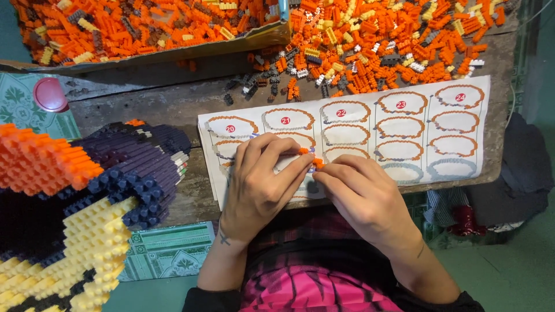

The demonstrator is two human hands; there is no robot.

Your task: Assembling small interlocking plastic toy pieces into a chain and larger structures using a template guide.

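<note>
Over glossy instruction sheet (404, 133), left hand (263, 182), right hand (361, 196) pinching studded orange bricks (312, 159)

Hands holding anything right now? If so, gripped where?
Yes. Both hands, left hand and right hand, pinch a small orange brick piece between their fingertips, one at each end, over the instruction sheet. Its exact shape is too small to tell.
</note>
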